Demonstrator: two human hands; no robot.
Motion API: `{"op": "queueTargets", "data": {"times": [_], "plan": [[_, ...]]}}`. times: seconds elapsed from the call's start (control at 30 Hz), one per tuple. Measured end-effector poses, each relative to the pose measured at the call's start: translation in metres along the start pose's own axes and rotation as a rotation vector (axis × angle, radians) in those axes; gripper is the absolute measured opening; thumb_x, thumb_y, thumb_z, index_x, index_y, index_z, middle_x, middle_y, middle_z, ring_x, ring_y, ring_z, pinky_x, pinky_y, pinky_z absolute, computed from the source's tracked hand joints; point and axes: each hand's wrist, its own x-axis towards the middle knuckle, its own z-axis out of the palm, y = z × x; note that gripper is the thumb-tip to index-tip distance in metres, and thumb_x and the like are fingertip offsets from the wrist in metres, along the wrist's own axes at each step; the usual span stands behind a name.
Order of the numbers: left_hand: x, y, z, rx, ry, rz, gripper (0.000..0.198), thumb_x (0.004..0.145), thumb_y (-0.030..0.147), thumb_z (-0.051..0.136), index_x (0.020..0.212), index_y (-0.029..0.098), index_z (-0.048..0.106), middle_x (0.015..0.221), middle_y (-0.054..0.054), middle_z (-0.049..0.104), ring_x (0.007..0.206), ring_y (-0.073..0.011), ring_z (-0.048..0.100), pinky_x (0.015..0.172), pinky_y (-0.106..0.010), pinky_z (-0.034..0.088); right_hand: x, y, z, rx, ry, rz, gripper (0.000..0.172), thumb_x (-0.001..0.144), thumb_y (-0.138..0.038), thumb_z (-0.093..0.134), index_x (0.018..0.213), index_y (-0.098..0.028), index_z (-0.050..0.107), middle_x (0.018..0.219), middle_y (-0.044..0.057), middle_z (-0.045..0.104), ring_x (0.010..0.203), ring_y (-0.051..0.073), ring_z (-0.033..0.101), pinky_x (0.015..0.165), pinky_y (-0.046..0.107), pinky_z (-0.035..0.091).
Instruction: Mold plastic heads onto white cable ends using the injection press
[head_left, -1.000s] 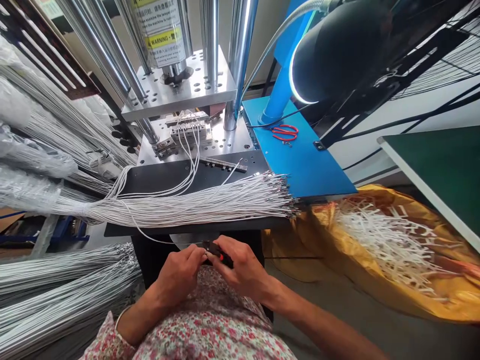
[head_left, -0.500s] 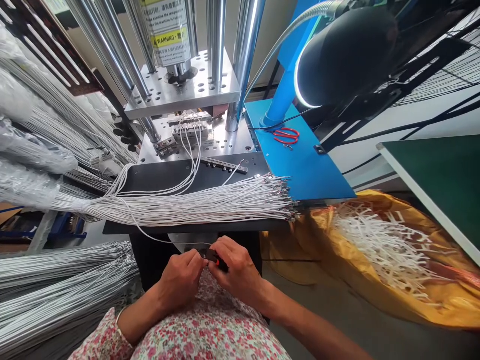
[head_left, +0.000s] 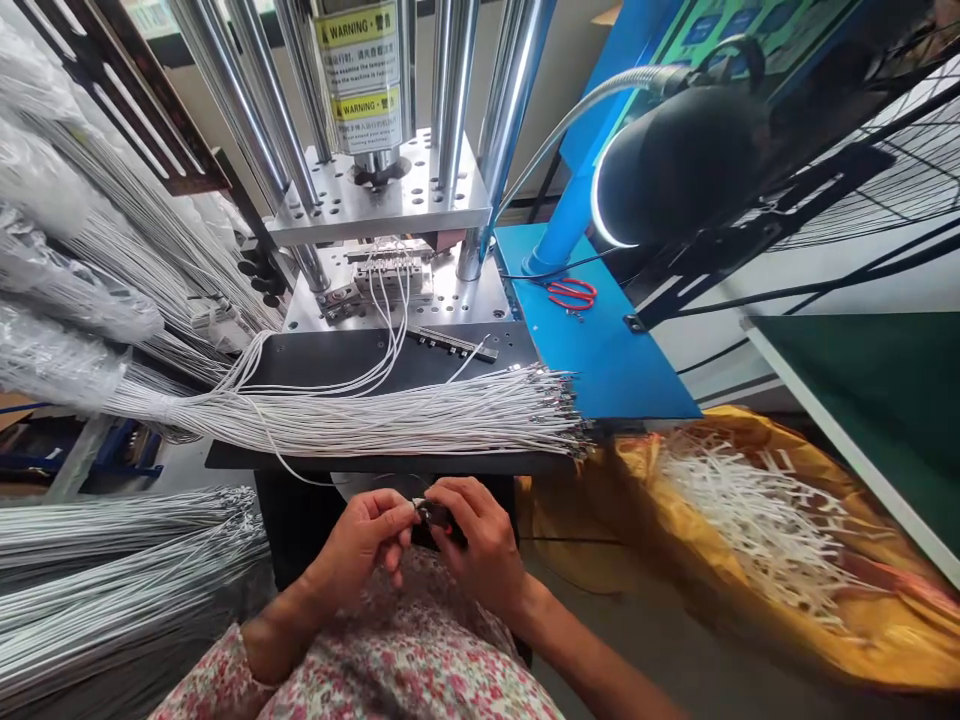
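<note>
My left hand (head_left: 358,545) pinches the end of a thin white wire (head_left: 289,462) that trails up to the wire bundle (head_left: 390,415) lying across the black work plate (head_left: 330,350). My right hand (head_left: 480,540) is closed round a small black tool with a red mark (head_left: 439,517), its tip meeting the wire end between my hands. Both hands are held close together just below the front edge of the plate, over my lap.
A metal press (head_left: 382,190) with steel columns stands behind the plate, several wires running into its fixture (head_left: 394,275). Red scissors (head_left: 571,292) lie on the blue shelf (head_left: 600,340). A black lamp (head_left: 675,165) hangs right. A yellow bag of white scraps (head_left: 757,520) sits right; more wire bundles (head_left: 112,580) left.
The view has tilted up a little, so the press and lamp sit lower in frame. My hands stay together on the wire and tool, shifted slightly right.
</note>
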Motion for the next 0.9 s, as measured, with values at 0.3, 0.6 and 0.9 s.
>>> {"op": "queueTargets", "data": {"times": [0.3,0.6,0.9], "plan": [[-0.001,-0.005,0.01,0.303,0.144,0.157,0.034,0.087,0.047,0.063,0.08,0.014,0.059,0.065,0.002,0.061,0.039,-0.0085,0.054,0.038,-0.019,0.041,-0.009,-0.011,-0.019,-0.355,-0.29,0.225,0.007,0.093,-0.021,0.054,0.09,-0.018,0.059,0.087,0.006,0.06,0.081,0.022,0.049,0.073,0.034,0.035],[-0.009,-0.009,0.011,0.565,0.165,0.289,0.024,0.092,0.04,0.057,0.085,0.017,0.059,0.063,0.003,0.058,0.047,-0.0102,0.055,0.047,-0.021,0.041,-0.003,-0.014,-0.02,-0.545,-0.445,0.206,0.004,0.085,-0.014,0.058,0.083,-0.018,0.057,0.082,0.007,0.061,0.077,0.023,0.05,0.068,0.035,0.027],[-0.007,-0.005,0.008,0.425,0.052,0.164,0.033,0.089,0.047,0.059,0.077,0.016,0.06,0.062,0.001,0.062,0.045,-0.0119,0.056,0.046,-0.022,0.043,-0.008,-0.019,-0.021,-0.435,-0.582,0.286,0.008,0.089,-0.014,0.05,0.084,-0.019,0.052,0.077,0.005,0.065,0.069,0.019,0.058,0.059,0.032,0.025]]}}
